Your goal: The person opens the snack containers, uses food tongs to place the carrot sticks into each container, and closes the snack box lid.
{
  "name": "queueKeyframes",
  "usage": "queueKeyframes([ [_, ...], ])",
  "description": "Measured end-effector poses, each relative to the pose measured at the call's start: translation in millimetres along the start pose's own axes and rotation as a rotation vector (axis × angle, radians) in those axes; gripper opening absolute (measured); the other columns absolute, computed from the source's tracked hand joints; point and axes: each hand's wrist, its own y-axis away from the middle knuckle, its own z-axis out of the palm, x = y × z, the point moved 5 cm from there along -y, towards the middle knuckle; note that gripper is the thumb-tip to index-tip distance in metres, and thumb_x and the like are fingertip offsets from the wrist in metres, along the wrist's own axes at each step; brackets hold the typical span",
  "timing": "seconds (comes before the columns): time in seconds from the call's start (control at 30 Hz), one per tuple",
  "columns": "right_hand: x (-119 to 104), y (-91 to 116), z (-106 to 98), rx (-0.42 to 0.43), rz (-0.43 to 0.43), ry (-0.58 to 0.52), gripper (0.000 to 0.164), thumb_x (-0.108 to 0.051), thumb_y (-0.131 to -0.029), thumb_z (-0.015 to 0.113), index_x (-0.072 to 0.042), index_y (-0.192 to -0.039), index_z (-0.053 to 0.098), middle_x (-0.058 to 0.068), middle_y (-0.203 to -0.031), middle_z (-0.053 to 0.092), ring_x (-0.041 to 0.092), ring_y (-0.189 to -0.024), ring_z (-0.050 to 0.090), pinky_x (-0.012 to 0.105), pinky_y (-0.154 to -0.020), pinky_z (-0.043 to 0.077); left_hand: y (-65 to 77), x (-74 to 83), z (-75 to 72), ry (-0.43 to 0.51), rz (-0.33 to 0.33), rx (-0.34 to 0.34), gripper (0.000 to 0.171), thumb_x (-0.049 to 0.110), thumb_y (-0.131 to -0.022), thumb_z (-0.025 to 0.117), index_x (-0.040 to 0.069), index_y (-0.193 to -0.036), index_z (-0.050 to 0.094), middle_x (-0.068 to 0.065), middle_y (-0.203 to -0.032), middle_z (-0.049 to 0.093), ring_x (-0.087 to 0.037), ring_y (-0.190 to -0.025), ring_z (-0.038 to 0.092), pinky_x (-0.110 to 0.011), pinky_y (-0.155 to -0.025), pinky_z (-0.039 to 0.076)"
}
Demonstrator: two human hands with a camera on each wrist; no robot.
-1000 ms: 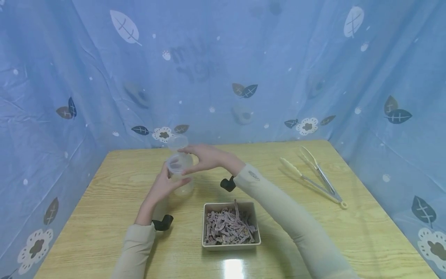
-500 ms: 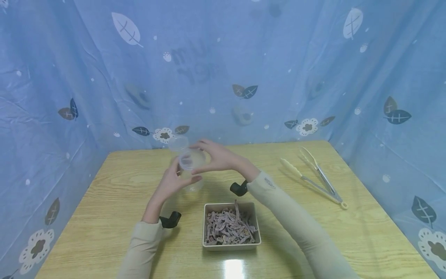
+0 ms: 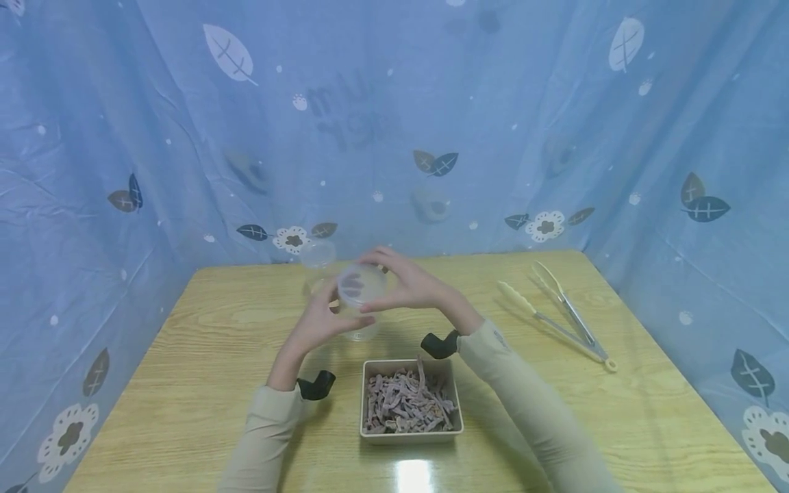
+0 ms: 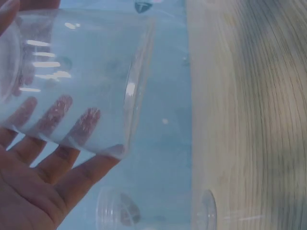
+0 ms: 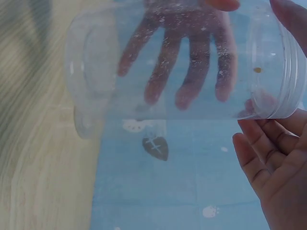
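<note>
Between both hands, over the middle of the table, is an upright clear plastic jar. My left hand holds its side, fingers spread around the far wall and thumb at the front. At the top rim, my right hand grips with fingers behind and thumb in front. The left hand's fingers show through the jar wall in the right wrist view, along with a ridged rim near the right hand. Whether a lid is on cannot be made out. A second clear jar stands behind, at the back left.
A beige rectangular tray full of greyish-purple dried strips sits nearer the person. Metal tongs with cream tips lie spread on the right of the wooden table. A blue patterned curtain hangs behind and at the sides.
Both hands have carried the jar to the right, away from the second jar. That jar now shows more of its body. The tray and tongs stay where they were.
</note>
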Motion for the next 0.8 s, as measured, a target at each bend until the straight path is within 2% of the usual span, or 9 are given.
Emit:
queueKeyframes([
  [0.1, 0, 7, -2, 0.012, 0.019, -0.02, 0.077, -0.045, -0.067, 0.079, -0.016, -0.132, 0.049, -0.005, -0.128, 0.049, 0.016, -0.119, 0.045, 0.045, -0.099, 0.04, -2.2, -2.0, 4.7, 0.022, 0.002, -0.031, 0.082, 0.034, -0.068, 0.082, 0.038, -0.137, 0.037, 0.006, -0.129, 0.05, -0.021, -0.117, 0.047, -0.052, -0.096, 0.042],
  [0.3, 0, 19, -5, 0.028, 0.073, -0.057, 0.077, -0.044, -0.067, 0.08, -0.022, -0.134, 0.048, -0.001, -0.138, 0.044, 0.026, -0.136, 0.028, 0.06, -0.107, 0.023, -3.8, 2.8, 11.6, 0.031, 0.001, -0.083, 0.083, 0.033, -0.067, 0.083, 0.04, -0.136, 0.038, 0.008, -0.127, 0.052, -0.019, -0.116, 0.048, -0.05, -0.094, 0.044],
  [0.53, 1, 28, -4, 0.038, 0.045, -0.078, 0.074, -0.036, -0.067, 0.082, -0.018, -0.132, 0.051, -0.003, -0.125, 0.049, 0.017, -0.115, 0.046, 0.048, -0.1, 0.039, -7.0, 3.1, 18.0, 0.04, 0.035, -0.167, 0.086, 0.03, -0.067, 0.083, 0.038, -0.138, 0.036, -0.002, -0.128, 0.053, -0.021, -0.112, 0.051, -0.041, -0.088, 0.05],
  [0.8, 2, 37, -8, 0.041, 0.052, -0.082, 0.075, -0.036, -0.066, 0.082, -0.019, -0.132, 0.051, -0.004, -0.128, 0.049, 0.018, -0.117, 0.046, 0.05, -0.099, 0.039, -10.9, 6.9, 25.0, 0.053, 0.074, -0.23, 0.089, 0.032, -0.066, 0.084, 0.036, -0.14, 0.035, 0.001, -0.125, 0.055, -0.021, -0.11, 0.053, -0.038, -0.086, 0.052],
])
